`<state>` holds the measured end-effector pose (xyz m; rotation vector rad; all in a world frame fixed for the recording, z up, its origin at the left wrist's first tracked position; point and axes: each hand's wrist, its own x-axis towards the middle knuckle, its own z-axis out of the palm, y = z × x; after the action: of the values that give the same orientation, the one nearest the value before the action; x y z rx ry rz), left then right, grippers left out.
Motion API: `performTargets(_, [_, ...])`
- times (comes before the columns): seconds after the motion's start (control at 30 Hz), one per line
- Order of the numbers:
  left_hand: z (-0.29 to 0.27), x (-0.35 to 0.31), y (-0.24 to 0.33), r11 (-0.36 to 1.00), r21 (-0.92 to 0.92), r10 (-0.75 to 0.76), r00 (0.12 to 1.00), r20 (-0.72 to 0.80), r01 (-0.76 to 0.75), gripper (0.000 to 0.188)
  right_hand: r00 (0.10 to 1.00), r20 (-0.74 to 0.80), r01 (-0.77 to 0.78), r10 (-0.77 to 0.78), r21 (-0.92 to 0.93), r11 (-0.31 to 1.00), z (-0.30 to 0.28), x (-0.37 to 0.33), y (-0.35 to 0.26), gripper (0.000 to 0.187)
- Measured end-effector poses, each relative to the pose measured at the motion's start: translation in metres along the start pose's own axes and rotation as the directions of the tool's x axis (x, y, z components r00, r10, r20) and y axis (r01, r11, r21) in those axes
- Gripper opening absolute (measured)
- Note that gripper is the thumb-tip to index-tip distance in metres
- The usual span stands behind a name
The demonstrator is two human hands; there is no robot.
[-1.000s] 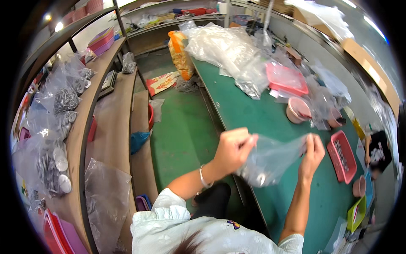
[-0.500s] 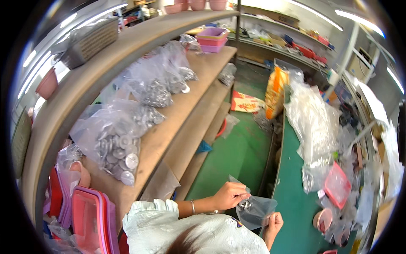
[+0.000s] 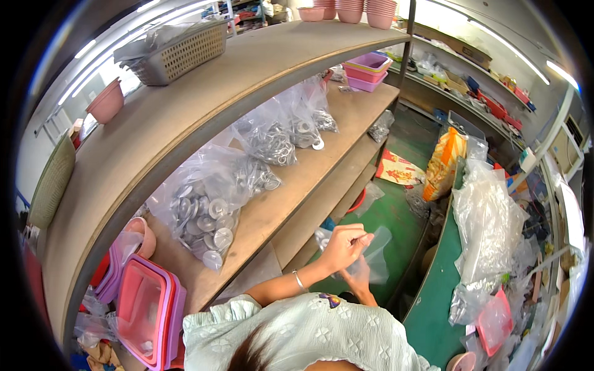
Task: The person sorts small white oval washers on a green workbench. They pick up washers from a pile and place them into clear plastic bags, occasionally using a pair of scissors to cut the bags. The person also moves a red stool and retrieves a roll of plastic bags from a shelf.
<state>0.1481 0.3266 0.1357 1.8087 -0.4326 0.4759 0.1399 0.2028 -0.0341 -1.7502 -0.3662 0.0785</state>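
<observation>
My left hand [image 3: 346, 246], with a silver bangle at its wrist, is closed in front of me over the aisle beside the shelves. A clear plastic bag [image 3: 378, 263] spreads out to the right of it, gripped between my hands. Just below, my right hand [image 3: 357, 279] is closed on the bag, its fingers partly covered by the film and by my left hand. Whatever lies inside the bag is hidden by my hands now. Another bit of clear film [image 3: 322, 238] shows to the left of my left hand.
Bags of round metal discs [image 3: 204, 216] and metal rings [image 3: 272, 145] stand on the shelf [image 3: 260, 210] at left. Pink and purple trays [image 3: 145, 309] lean below. A green table [image 3: 427, 309] at right carries plastic film [image 3: 492, 229] and a pink tray [image 3: 495, 321].
My view has turned left toward the shelf. My hands have come closer together and moved up and away from the green table, the bag bunched between them; its shiny metal pieces no longer show.
</observation>
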Motion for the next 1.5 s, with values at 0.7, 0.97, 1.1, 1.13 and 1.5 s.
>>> performTargets(0.7, [0.002, 0.08, -0.101, 0.909, -0.111, -0.338, 0.555, -0.76, 0.402, 0.015, 0.953, -0.192, 0.3, -0.236, 0.458, 0.837, -0.075, 0.464, -0.088, 0.028])
performTargets(0.97, [0.016, -0.011, -0.091, 0.728, -0.234, -0.443, 0.182, -0.878, 0.645, 0.016, 0.755, -0.232, 0.614, -0.614, -0.079, 0.785, 0.04, 0.635, -0.003, 0.02])
performTargets(1.1, [0.027, -0.049, -0.074, 0.692, -0.203, -0.337, 0.062, -0.939, 0.693, 0.022, 0.66, -0.017, 0.746, -0.751, -0.098, 0.659, 0.072, 0.616, 0.001, 0.021])
performTargets(1.13, [0.027, -0.047, -0.07, 0.682, -0.19, -0.322, 0.057, -0.945, 0.706, 0.022, 0.65, -0.055, 0.748, -0.758, -0.126, 0.651, 0.07, 0.625, 0.006, 0.025])
performTargets(1.5, [0.05, -0.155, -0.034, 0.853, -0.508, -0.522, -0.243, -0.818, -0.121, 0.033, 0.372, -0.055, 0.706, -0.927, 0.665, 0.244, 0.117, 0.225, -0.103, 0.042])
